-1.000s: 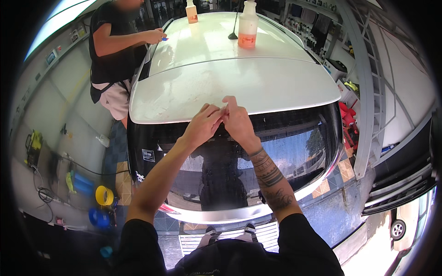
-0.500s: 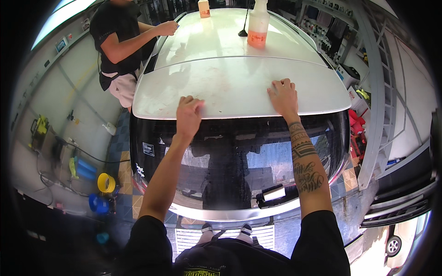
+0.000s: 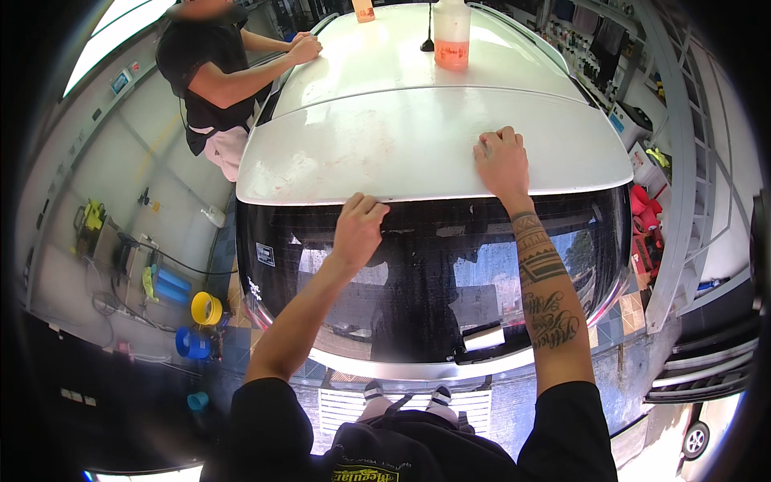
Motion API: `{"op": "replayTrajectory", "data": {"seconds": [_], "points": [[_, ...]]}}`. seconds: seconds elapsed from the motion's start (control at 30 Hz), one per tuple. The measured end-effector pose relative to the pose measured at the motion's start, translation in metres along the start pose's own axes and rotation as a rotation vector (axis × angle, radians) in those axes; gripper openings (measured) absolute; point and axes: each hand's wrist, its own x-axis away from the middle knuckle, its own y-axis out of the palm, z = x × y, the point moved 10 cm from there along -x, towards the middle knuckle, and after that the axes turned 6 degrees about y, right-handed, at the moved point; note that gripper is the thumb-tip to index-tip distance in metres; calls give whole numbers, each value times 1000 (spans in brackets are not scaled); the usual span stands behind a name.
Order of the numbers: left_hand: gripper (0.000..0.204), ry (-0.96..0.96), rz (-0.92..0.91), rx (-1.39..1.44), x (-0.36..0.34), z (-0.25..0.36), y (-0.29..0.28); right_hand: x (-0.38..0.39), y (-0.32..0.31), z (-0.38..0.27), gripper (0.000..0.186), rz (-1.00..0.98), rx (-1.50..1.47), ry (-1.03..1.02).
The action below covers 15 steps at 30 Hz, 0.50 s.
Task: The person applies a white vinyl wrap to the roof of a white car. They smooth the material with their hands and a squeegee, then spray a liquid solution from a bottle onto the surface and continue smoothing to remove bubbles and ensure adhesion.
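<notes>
My left hand (image 3: 360,226) has its fingers curled at the lower edge of the white car's rear roof spoiler (image 3: 385,145), above the dark rear window (image 3: 409,273). Farther right, my right hand (image 3: 501,161) rests on the spoiler's upper face, fingertips bent down against it over something small and greyish that I cannot make out. Faint smudges mark the white paint on the left. Higher on the roof (image 3: 377,56) stand a large bottle of pink liquid (image 3: 452,53), a short black antenna (image 3: 427,44) and a second bottle (image 3: 365,11) at the far end.
A co-worker (image 3: 201,80) in a black T-shirt leans on the roof's left side, hands together. Yellow (image 3: 206,308) and blue buckets (image 3: 193,344) sit at lower left, a step platform (image 3: 337,418) under my feet. Metal stairs (image 3: 675,209) and shelves line the right.
My hands have parted from their meeting at the spoiler's middle: the right went right and up onto the panel, the left down to its edge. The co-worker's hands moved slightly farther along the roof.
</notes>
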Motion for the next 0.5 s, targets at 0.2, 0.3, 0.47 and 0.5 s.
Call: {"op": "replayTrajectory", "data": {"seconds": [0.2,0.3,0.47,0.5], "points": [[9,-529,271,268,11,-111,-66,0,-10,8,24,48,60,59],[11,-605,191,118,14,-185,-79,0,-4,-1,25,21,60,63],[13,-558,91,-75,-29,-245,-58,1,-6,1,26,20,90,63],[13,-584,77,-97,-37,-264,-50,1,-7,1,26,21,97,64]]}}
